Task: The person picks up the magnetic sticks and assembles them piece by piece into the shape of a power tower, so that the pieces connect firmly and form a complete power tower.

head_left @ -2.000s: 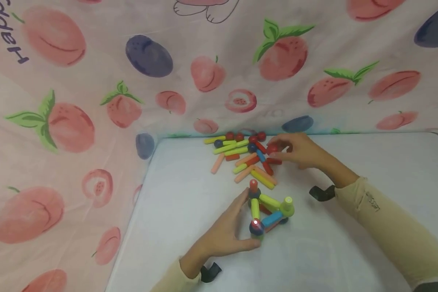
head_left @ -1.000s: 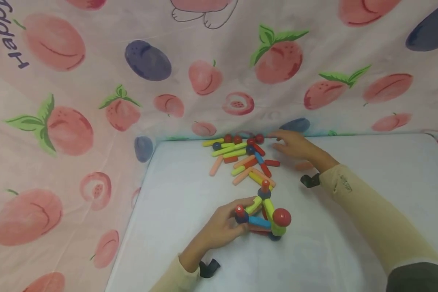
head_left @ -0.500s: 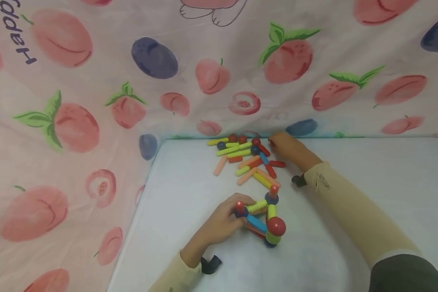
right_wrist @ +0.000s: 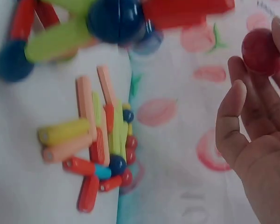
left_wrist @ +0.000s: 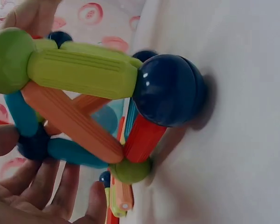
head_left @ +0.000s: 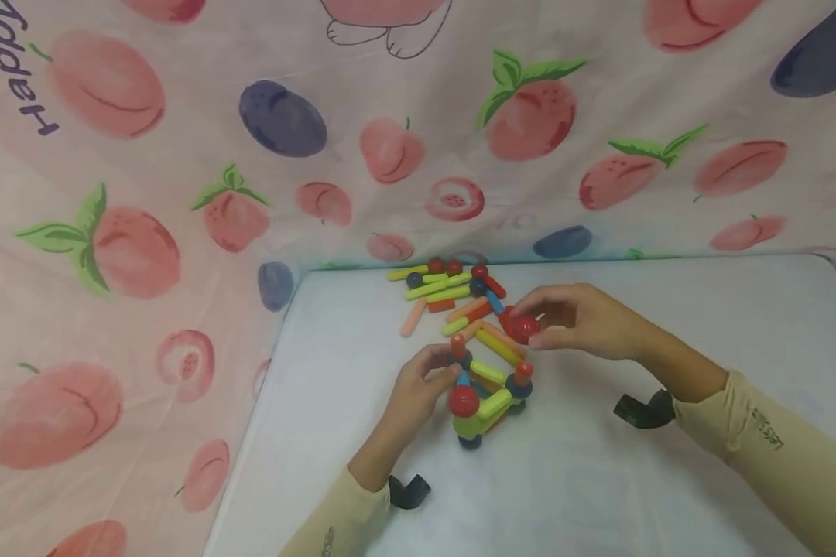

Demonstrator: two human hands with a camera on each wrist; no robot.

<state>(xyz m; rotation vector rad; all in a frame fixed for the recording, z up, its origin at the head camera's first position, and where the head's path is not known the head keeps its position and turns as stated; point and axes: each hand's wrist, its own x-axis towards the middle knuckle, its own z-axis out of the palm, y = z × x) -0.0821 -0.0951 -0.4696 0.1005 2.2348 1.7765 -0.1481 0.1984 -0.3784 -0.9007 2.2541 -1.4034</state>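
Observation:
My left hand [head_left: 421, 391] grips an upper corner of a frame [head_left: 495, 402] built of toy building rods and balls. In the left wrist view, its fingers and thumb are around a dark blue ball [left_wrist: 33, 142] of that frame. Two red-orange rods stick up from its top, and a red ball [head_left: 464, 401] tops a third corner, nearest me. A second red ball [right_wrist: 261, 51] is pinched in the fingers of my right hand [head_left: 588, 321], held above the table just behind and right of the frame. The frame's lower balls rest on the table.
Behind the frame lies a loose pile of rods [head_left: 446, 294] in green, peach, red and yellow, with dark blue and red balls among them. The white table [head_left: 306, 371] meets a fruit-printed cloth [head_left: 390, 93] at its back and left edges.
One red ball has gone onto the frame. My right hand has since picked another from the pile's right end and carried it toward the frame, which my left hand has turned.

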